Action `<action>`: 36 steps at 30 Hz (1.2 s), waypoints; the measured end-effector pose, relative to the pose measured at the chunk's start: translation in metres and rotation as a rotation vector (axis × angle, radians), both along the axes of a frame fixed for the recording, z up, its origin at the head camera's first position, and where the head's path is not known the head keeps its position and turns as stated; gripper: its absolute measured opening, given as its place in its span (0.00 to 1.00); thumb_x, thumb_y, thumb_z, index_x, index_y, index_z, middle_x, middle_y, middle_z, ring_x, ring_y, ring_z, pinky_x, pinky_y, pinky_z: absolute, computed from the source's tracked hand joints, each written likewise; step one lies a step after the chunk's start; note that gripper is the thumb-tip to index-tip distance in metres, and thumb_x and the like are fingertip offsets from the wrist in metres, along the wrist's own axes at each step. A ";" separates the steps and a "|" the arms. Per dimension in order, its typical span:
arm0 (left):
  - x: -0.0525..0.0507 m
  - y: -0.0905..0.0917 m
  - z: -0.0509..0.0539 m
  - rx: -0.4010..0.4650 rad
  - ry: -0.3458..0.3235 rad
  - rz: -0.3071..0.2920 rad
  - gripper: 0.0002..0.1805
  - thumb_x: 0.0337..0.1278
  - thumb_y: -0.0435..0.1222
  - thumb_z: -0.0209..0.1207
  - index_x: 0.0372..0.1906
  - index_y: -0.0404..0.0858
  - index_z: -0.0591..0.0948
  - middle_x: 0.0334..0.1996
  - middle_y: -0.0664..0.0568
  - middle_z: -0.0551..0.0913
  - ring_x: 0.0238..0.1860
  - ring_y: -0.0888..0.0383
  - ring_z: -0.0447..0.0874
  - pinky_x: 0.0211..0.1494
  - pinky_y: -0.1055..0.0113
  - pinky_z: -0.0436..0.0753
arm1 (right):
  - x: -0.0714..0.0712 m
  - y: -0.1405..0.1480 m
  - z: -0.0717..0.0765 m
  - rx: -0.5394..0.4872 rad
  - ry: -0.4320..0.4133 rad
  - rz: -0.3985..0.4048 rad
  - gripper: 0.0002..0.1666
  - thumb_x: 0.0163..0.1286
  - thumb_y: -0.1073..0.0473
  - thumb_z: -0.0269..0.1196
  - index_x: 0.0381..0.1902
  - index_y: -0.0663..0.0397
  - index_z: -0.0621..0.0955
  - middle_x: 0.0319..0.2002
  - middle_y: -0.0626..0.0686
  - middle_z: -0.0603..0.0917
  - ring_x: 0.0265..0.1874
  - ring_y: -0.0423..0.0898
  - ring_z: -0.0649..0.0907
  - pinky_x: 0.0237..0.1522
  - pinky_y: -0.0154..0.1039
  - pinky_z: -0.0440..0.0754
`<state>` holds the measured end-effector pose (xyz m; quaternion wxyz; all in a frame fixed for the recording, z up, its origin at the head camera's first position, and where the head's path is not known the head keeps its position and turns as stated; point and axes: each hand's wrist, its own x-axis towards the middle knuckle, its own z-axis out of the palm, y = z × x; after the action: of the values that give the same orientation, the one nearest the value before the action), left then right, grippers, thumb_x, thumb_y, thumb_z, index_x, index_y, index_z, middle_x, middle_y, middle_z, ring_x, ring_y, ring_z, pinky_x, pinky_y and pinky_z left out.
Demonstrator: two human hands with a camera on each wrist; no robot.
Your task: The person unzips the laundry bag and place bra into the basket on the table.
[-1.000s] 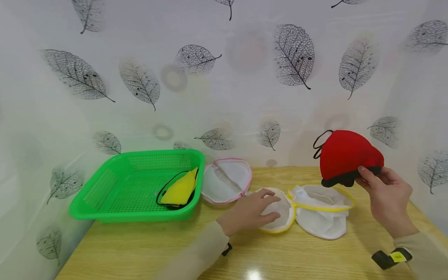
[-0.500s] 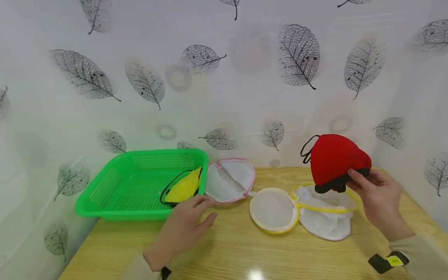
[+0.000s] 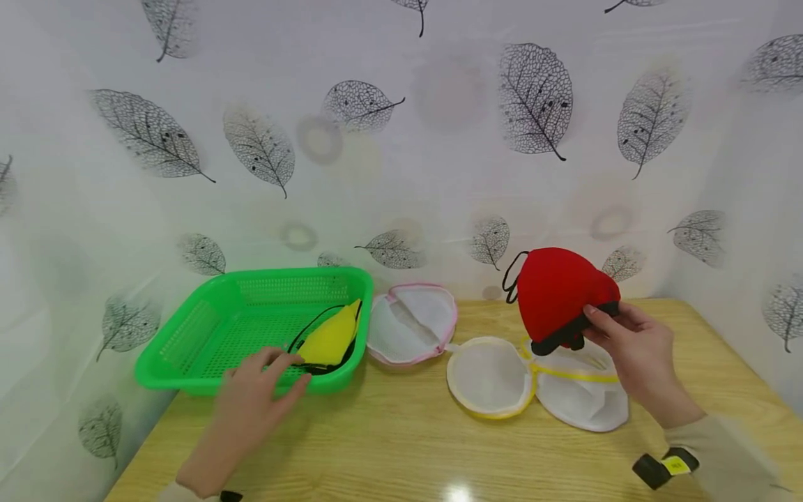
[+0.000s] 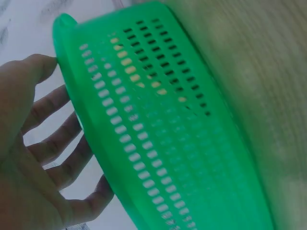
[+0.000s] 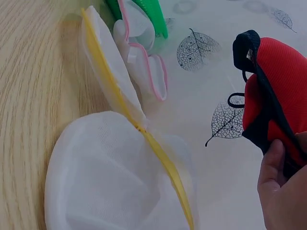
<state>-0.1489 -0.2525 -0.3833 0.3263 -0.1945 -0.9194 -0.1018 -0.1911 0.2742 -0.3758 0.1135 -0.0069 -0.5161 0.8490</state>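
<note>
My right hand [image 3: 646, 362] grips a folded red bra [image 3: 558, 293] by its black-edged lower side, thumb on the near face. Thin black straps loop from its far left end. It hangs in the air above the yellow-rimmed mesh laundry bag [image 3: 583, 401]. My left hand [image 3: 251, 397] is at the near rim of the green plastic basket [image 3: 188, 384], fingers spread and loosely bent. In the left wrist view its fingertips are close to the rim; firm contact cannot be told. Inside the basket's right end lies a yellow bra [image 3: 329, 338] with black straps.
A pink-rimmed mesh laundry bag [image 3: 414, 321] lies against the basket's right side. The yellow-rimmed bag's round white lid [image 3: 489, 376] is spread out on the wooden table [image 3: 401, 453]. A leaf-print curtain [image 3: 401, 167] hangs behind the table.
My left hand has moved left, from the bag's round lid across to the basket's near rim. My right hand has carried the red bra left and slightly lower.
</note>
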 end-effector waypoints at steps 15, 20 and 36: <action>0.013 -0.025 -0.004 -0.040 0.047 0.088 0.17 0.40 0.46 0.78 0.36 0.48 0.85 0.34 0.52 0.83 0.34 0.45 0.83 0.28 0.49 0.76 | -0.012 -0.062 0.002 0.172 -0.045 0.096 0.08 0.70 0.68 0.66 0.40 0.47 0.85 0.34 0.43 0.89 0.36 0.38 0.89 0.41 0.34 0.89; 0.012 -0.027 -0.006 -0.060 0.084 0.090 0.16 0.43 0.49 0.76 0.37 0.48 0.85 0.34 0.52 0.83 0.34 0.43 0.84 0.27 0.47 0.77 | -0.016 -0.085 0.002 0.188 -0.062 0.136 0.07 0.70 0.67 0.66 0.40 0.47 0.84 0.34 0.43 0.89 0.36 0.39 0.90 0.42 0.35 0.89; 0.014 -0.028 -0.011 -0.015 0.065 0.098 0.14 0.44 0.46 0.75 0.37 0.49 0.86 0.36 0.54 0.85 0.35 0.42 0.84 0.27 0.45 0.78 | -0.032 -0.152 0.007 0.195 -0.046 0.210 0.08 0.68 0.69 0.68 0.38 0.50 0.84 0.32 0.46 0.87 0.31 0.41 0.90 0.42 0.39 0.89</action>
<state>-0.1352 -0.2801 -0.3940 0.3591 -0.1551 -0.9174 -0.0725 -0.2232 0.1217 -0.3693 0.0122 0.0388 -0.5965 0.8016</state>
